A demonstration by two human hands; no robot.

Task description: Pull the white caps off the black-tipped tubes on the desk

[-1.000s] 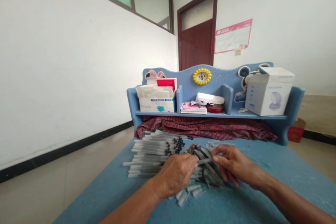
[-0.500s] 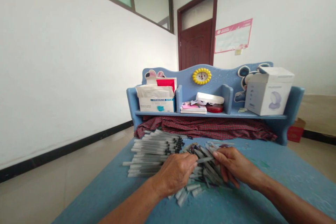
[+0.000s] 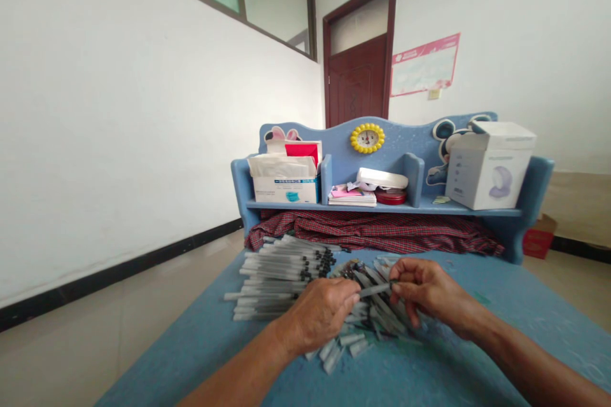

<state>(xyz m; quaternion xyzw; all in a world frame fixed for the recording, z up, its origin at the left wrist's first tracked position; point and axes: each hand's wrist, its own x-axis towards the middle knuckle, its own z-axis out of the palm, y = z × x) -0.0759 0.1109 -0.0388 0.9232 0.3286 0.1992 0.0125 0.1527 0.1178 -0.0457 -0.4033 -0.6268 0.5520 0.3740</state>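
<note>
My left hand [image 3: 321, 314] and my right hand [image 3: 426, 293] meet over a loose heap of pen parts [image 3: 377, 311] on the blue desk [image 3: 477, 356]. Both pinch the two ends of one thin grey pen [image 3: 375, 290] held level between them. To the left lies a tidy stack of finished grey pens [image 3: 279, 273] with black tips pointing right. A few short grey caps [image 3: 341, 348] lie below my left hand.
A blue shelf [image 3: 382, 206] stands at the desk's far end with a mask box [image 3: 285, 181], booklets [image 3: 352, 196], a yellow clock [image 3: 367, 138] and a white carton [image 3: 489, 168]. A red checked cloth [image 3: 377, 232] lies under it. A white wall runs along the left.
My right hand has lifted slightly and curled its fingers tighter on the pen's right end. My left hand stays almost where it was.
</note>
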